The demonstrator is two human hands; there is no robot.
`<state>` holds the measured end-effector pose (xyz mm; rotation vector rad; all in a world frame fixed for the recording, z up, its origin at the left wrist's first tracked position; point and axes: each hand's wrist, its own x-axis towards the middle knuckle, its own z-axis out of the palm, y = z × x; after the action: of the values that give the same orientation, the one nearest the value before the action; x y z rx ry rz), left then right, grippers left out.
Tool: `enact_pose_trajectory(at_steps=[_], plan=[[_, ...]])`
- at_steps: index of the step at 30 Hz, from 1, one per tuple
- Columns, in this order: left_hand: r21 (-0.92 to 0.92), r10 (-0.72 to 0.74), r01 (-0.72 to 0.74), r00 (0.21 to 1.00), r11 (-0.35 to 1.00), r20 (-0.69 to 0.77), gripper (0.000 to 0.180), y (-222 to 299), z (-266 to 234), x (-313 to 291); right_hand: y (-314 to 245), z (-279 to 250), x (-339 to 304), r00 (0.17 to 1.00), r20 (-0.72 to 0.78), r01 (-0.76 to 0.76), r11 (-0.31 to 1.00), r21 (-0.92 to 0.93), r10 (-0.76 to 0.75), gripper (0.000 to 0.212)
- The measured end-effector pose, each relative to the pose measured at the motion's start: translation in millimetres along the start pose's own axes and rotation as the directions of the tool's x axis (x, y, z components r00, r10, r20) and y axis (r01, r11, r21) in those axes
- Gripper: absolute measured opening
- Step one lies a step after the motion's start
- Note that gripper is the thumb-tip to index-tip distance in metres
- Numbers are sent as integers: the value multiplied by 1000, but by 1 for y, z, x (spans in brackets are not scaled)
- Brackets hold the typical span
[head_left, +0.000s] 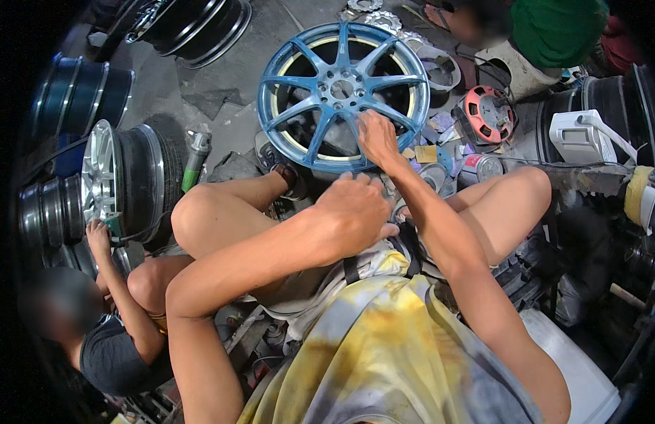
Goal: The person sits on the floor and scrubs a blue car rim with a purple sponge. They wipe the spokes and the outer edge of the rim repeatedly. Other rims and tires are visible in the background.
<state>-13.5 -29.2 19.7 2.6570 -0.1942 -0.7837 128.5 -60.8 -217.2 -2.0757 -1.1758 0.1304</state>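
Observation:
A blue multi-spoke wheel rim (343, 51) lies face up on the floor in front of me, with bolt holes around its centre. My right hand (378, 138) is on one of its lower right spokes, fingers bent and pressed together. Whatever they may pinch against the spoke is hidden. Close to the rim's near edge is my left hand (357, 208), its back toward me and its thumb standing apart. Its fingertips bend out of sight, and I see nothing held in it.
At left, a person (122, 346) has a hand on a silver wheel (101, 169). A green-ended angle grinder (194, 159) lies nearby. Right of the blue rim are a bucket (440, 67), a red reel (486, 113), a can (480, 168) and paper scraps. Another person (560, 32) sits far right.

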Motion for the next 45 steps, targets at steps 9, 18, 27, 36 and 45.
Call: enact_pose_trajectory(at_steps=[9, 18, 27, 36, 45], plan=[[-61, -73, 61, 975, 996, -211, 42, -15, -6, -19, -19, -8, 12, 999, 24, -38, 998, 47, 37, 12], [-92, -129, 109, 959, 990, -254, 47, -21, -10, -28, -66, -49, -61, 970, 44, -243, 942, 231, 239, 21], [-166, -125, 97, 978, 981, -166, 53, -18, -15, -40, -44, -56, -56, 992, 107, -71, 996, 44, 66, 27], [-156, -91, 69, 985, 985, -143, 55, -8, -16, -29, -29, -35, -39, 979, 134, -164, 983, 85, 152, 20], [-192, -45, 3, 976, 981, -213, 51, -10, -13, -24, -12, -9, -2, 986, -3, -164, 970, 180, 168, 21]])
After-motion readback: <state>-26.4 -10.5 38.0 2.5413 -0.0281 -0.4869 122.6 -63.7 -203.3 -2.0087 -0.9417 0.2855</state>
